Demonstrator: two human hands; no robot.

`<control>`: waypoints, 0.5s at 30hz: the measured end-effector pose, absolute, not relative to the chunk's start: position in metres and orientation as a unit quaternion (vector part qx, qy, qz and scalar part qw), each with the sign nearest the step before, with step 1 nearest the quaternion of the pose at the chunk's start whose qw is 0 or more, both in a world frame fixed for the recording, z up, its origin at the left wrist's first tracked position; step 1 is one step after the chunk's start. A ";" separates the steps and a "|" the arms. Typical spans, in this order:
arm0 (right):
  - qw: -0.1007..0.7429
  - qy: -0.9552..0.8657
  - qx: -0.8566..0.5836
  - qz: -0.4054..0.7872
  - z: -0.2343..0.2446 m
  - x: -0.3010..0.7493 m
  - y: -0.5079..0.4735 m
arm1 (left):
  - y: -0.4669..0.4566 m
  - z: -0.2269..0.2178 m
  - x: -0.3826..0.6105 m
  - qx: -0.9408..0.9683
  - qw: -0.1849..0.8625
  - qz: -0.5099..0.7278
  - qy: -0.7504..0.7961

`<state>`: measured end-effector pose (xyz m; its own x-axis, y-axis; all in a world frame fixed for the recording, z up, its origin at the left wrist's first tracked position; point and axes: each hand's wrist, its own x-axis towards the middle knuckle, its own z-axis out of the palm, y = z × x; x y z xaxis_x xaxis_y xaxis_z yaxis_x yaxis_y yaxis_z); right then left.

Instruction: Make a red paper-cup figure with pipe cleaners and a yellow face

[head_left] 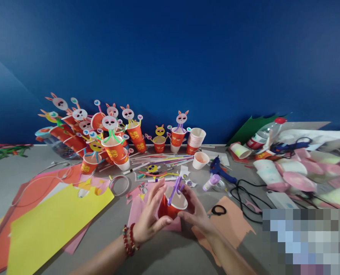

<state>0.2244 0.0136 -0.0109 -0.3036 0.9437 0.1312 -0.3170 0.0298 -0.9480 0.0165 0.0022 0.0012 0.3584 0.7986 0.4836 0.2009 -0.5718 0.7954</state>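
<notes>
Between my hands is a red paper cup [167, 211] with a white rim, its mouth tilted toward me. A bent purple strip [174, 194], perhaps a pipe cleaner, rises from inside the cup and over its rim. My left hand [151, 214], with red beads at the wrist, holds the cup's left side, thumb in front and fingers raised behind. From the right, my right hand [195, 210] grips it with the thumb near the rim; some of its fingers are hidden behind the cup. Pink paper [135, 210] lies beneath.
Cups with rabbit faces [109, 122] crowd the back left. Yellow paper [58, 225] covers the left front. A glue stick [212, 182], blue glue gun [223, 170], black cable [246, 194] and scissors [218, 210] lie to the right. Stacked cups [196, 139] stand behind.
</notes>
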 end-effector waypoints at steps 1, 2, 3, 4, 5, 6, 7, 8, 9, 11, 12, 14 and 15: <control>0.508 -0.510 -0.305 0.624 -0.012 0.224 0.014 | 0.001 0.003 0.015 0.753 0.325 0.471 0.325; 0.512 -0.510 -0.303 0.621 -0.012 0.224 0.015 | -0.001 0.005 0.014 0.746 0.327 0.485 0.319; 0.516 -0.510 -0.303 0.618 -0.013 0.225 0.015 | -0.002 0.008 0.013 0.734 0.330 0.504 0.313; 0.518 -0.511 -0.303 0.616 -0.013 0.225 0.016 | -0.003 0.010 0.012 0.718 0.338 0.528 0.304; 0.518 -0.511 -0.305 0.614 -0.014 0.225 0.016 | -0.003 0.013 0.012 0.696 0.350 0.554 0.292; 0.518 -0.511 -0.306 0.614 -0.014 0.225 0.016 | -0.003 0.018 0.012 0.667 0.369 0.584 0.280; 0.517 -0.510 -0.307 0.615 -0.014 0.225 0.017 | -0.002 0.023 0.012 0.628 0.397 0.614 0.267; 0.518 -0.509 -0.307 0.615 -0.015 0.225 0.017 | 0.000 0.029 0.012 0.580 0.435 0.639 0.255; 0.519 -0.507 -0.308 0.615 -0.015 0.226 0.017 | 0.002 0.036 0.011 0.522 0.483 0.658 0.246; 0.524 -0.504 -0.309 0.613 -0.015 0.227 0.018 | 0.008 0.048 0.005 0.388 0.597 0.664 0.229; 0.526 -0.503 -0.311 0.612 -0.014 0.227 0.018 | 0.011 0.053 -0.001 0.319 0.648 0.653 0.226; 0.529 -0.501 -0.312 0.610 -0.013 0.229 0.018 | 0.017 0.060 -0.020 0.219 0.708 0.629 0.235; 0.530 -0.501 -0.311 0.609 -0.013 0.230 0.018 | 0.019 0.063 -0.032 0.192 0.715 0.630 0.235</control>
<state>0.2296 0.0182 -0.0129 -0.2449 0.9575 0.1524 -0.3336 0.0643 -0.9405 -0.0317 0.0186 0.0625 0.0969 0.9909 -0.0935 -0.8101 0.1331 0.5710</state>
